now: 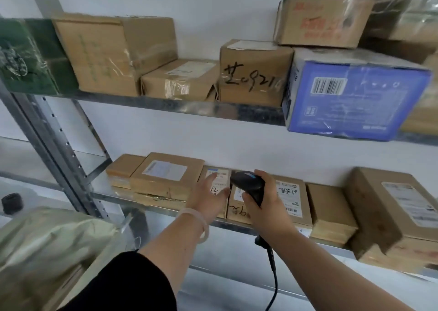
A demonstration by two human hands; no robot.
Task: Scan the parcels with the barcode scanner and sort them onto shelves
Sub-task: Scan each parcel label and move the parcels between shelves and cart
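The barcode scanner (247, 184) is gripped in the right hand (265, 206), nose aimed left over the lower shelf (272, 226). The labelled parcel (216, 180) lies just left of it, under the spread left hand (208, 195), apparently touching.

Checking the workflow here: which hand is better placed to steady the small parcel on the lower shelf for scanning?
Probably the left hand: it is open, with fingers on the small parcel. The right hand is gripping the scanner, so it is not free.
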